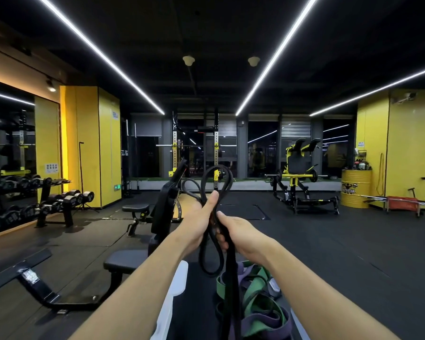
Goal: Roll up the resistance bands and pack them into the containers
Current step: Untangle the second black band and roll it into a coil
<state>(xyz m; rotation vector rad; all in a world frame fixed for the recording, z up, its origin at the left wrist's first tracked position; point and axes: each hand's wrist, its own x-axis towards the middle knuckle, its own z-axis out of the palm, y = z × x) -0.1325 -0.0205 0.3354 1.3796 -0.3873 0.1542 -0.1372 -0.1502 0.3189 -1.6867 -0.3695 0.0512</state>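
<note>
Gym floor (329, 241) w/ black bench (125, 262) at left. Below the hands, pile of green & purple bands (258, 303). Black band (210, 253) looped, held up mid-frame: left hand (196, 222) closed round the loops, right hand (238, 233) pinching strand just beside it.

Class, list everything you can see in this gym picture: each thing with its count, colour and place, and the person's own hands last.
black resistance band: one, black, looped, held in both hands, centre
loose bands: several, green and purple, piled below the hands
benches: two, black, left of centre
dumbbell rack: one, black, far left
squat rack: one, black and yellow, back centre
barrel: one, yellow, right
left hand: gripping the band
right hand: gripping the band
</note>
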